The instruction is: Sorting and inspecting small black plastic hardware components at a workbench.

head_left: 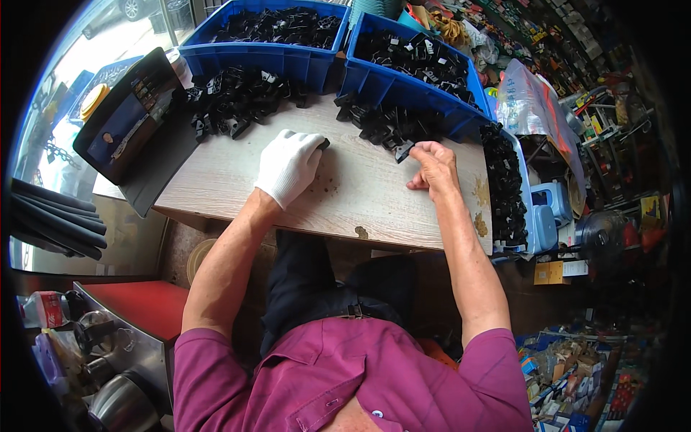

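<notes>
My left hand [291, 165], in a white knit glove, is closed over the left half of the table. A small black part [324, 145] pokes out at its fingertips; the glove hides the rest of it. My bare right hand [436, 167] pinches a small black piece with a greyish face [404, 151] between thumb and forefinger. That piece is at the near edge of the right pile of black parts [378, 124]. Another pile of black parts [241, 101] lies beyond my left hand. Their exact kind is too small to make out.
Two blue bins [263, 52] [414, 75] full of black parts line the table's [374, 194] far side. A third container of black parts [507, 191] stands at the right edge. A propped tablet [129, 119] is on the left. Small dark crumbs dot the tabletop.
</notes>
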Action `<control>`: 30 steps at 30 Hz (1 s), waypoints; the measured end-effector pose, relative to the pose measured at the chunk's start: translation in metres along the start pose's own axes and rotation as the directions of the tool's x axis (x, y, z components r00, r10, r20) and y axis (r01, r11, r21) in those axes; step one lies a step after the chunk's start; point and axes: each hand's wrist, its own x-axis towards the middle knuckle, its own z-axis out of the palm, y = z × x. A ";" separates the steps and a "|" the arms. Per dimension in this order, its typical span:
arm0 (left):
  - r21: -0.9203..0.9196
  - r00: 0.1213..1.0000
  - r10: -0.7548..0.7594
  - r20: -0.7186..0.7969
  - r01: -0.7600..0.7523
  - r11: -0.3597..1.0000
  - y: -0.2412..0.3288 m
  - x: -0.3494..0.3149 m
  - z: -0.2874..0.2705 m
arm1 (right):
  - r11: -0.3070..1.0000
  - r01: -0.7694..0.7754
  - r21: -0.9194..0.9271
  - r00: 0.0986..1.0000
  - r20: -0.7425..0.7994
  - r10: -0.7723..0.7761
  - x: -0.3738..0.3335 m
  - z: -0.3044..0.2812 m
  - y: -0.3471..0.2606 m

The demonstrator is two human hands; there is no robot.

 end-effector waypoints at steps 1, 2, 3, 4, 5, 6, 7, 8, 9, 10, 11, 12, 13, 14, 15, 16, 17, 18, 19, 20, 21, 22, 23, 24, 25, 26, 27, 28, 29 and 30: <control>0.004 1.000 0.000 0.003 0.000 1.000 0.000 0.000 -0.001 | 0.998 -0.020 -0.053 0.999 0.034 0.022 -0.003 -0.002 0.000; 0.006 1.000 0.004 0.006 -0.004 1.000 0.001 0.001 0.000 | 0.998 -0.024 -0.051 0.999 0.030 0.025 -0.004 -0.004 0.003; 0.004 1.000 0.007 0.011 -0.007 1.000 0.000 0.002 0.001 | 0.995 0.017 -0.100 0.996 0.092 -0.008 -0.005 -0.004 0.007; 0.016 1.000 0.020 0.007 -0.020 1.000 -0.001 0.002 0.002 | 0.987 0.061 -0.146 0.987 0.156 -0.038 -0.006 -0.005 0.010; 0.029 1.000 0.031 0.003 -0.031 0.999 -0.001 0.002 0.002 | 0.984 0.056 -0.170 0.987 0.157 -0.029 -0.008 -0.003 0.011; 0.028 0.999 0.031 0.007 -0.032 0.999 -0.001 0.001 0.002 | 0.984 0.053 -0.168 0.987 0.156 -0.026 -0.010 -0.001 0.011; 0.040 0.999 0.023 0.031 -0.024 0.999 -0.001 0.000 0.000 | 0.984 0.049 -0.173 0.991 0.134 -0.026 -0.011 0.001 0.010; 0.052 0.998 0.015 0.054 -0.018 0.999 -0.001 0.000 0.000 | 0.983 0.047 -0.179 0.993 0.112 -0.027 -0.011 0.001 0.011; 0.051 0.998 0.016 0.055 -0.019 0.998 -0.001 0.000 0.000 | 0.983 0.046 -0.177 0.994 0.110 -0.026 -0.012 -0.001 0.011; 0.014 0.999 0.030 0.018 -0.030 0.999 0.000 0.001 0.001 | 0.987 0.033 -0.155 0.993 0.114 -0.016 -0.013 -0.004 0.011; -0.020 0.999 0.037 -0.020 -0.038 0.999 0.000 0.000 0.000 | 0.991 0.021 -0.133 0.992 0.123 -0.004 -0.017 -0.002 0.008; -0.016 0.999 0.035 -0.019 -0.035 0.999 0.000 -0.001 -0.001 | 0.991 0.020 -0.132 0.992 0.127 -0.003 -0.022 -0.001 0.005; -0.049 1.000 0.016 -0.014 -0.017 0.999 -0.001 -0.002 -0.002 | 0.982 -0.012 -0.187 0.990 0.136 0.038 -0.029 -0.001 0.003; -0.086 1.000 0.001 -0.007 -0.001 0.996 0.000 -0.002 -0.002 | 0.970 -0.044 -0.241 0.987 0.138 0.079 -0.036 0.001 -0.001; -0.084 1.000 0.001 -0.005 -0.002 0.996 0.002 -0.002 -0.003 | 0.959 -0.070 -0.276 0.982 0.152 0.115 -0.039 0.002 -0.001; -0.140 1.000 -0.012 -0.022 0.008 0.990 0.003 -0.003 -0.003 | 0.959 -0.070 -0.274 0.981 0.154 0.116 -0.038 0.003 0.001; -0.195 0.999 -0.024 -0.039 0.016 0.981 0.005 -0.003 -0.004 | 0.952 -0.053 -0.301 0.977 0.179 0.111 -0.037 0.003 0.003; -0.204 1.000 -0.011 -0.023 0.006 0.979 0.008 -0.003 -0.004 | 0.944 -0.035 -0.327 0.973 0.206 0.108 -0.037 0.003 0.005; -0.213 1.000 0.001 -0.007 -0.003 0.977 0.012 -0.003 -0.003 | 0.945 -0.036 -0.325 0.972 0.207 0.108 -0.036 0.003 0.007; -0.248 0.999 -0.014 0.038 0.023 0.969 0.018 -0.003 -0.002 | 0.931 -0.021 -0.364 0.976 0.195 0.098 -0.035 0.004 0.009; -0.272 0.999 0.004 0.043 0.008 0.962 0.023 -0.003 0.001 | 0.915 -0.003 -0.404 0.979 0.185 0.085 -0.034 0.005 0.008; -0.297 0.999 0.022 0.047 -0.006 0.955 0.030 -0.002 0.006 | 0.914 -0.001 -0.405 0.978 0.190 0.085 -0.034 0.005 0.008; -0.319 0.999 0.050 -0.006 -0.050 0.947 0.033 -0.003 0.015 | 0.907 0.015 -0.421 0.974 0.211 0.082 -0.036 0.008 0.007; -0.323 0.997 0.081 -0.014 -0.081 0.943 0.038 -0.001 0.021 | 0.899 0.030 -0.438 0.970 0.228 0.079 -0.037 0.009 0.006; -0.327 0.994 0.111 -0.022 -0.112 0.938 0.043 0.001 0.026 | 0.898 0.033 -0.440 0.968 0.236 0.080 -0.036 0.010 0.008; -0.310 0.990 0.144 0.006 -0.135 0.941 0.053 0.008 0.030 | 0.897 0.035 -0.442 0.971 0.228 0.074 -0.035 0.006 0.011; -0.304 0.982 0.173 0.070 -0.144 0.942 0.057 0.011 0.035 | 0.896 0.043 -0.441 0.971 0.231 0.067 -0.034 0.007 0.012; -0.300 0.970 0.202 0.136 -0.154 0.941 0.059 0.015 0.038 | 0.896 0.044 -0.441 0.969 0.236 0.069 -0.033 0.006 0.013; -0.294 0.957 0.249 0.147 -0.198 0.935 0.060 0.017 0.043 | 0.894 0.061 -0.445 0.966 0.253 0.060 -0.034 0.007 0.012; -0.290 0.958 0.244 0.149 -0.194 0.937 0.059 0.018 0.047 | 0.891 0.078 -0.447 0.962 0.270 0.051 -0.034 0.009 0.012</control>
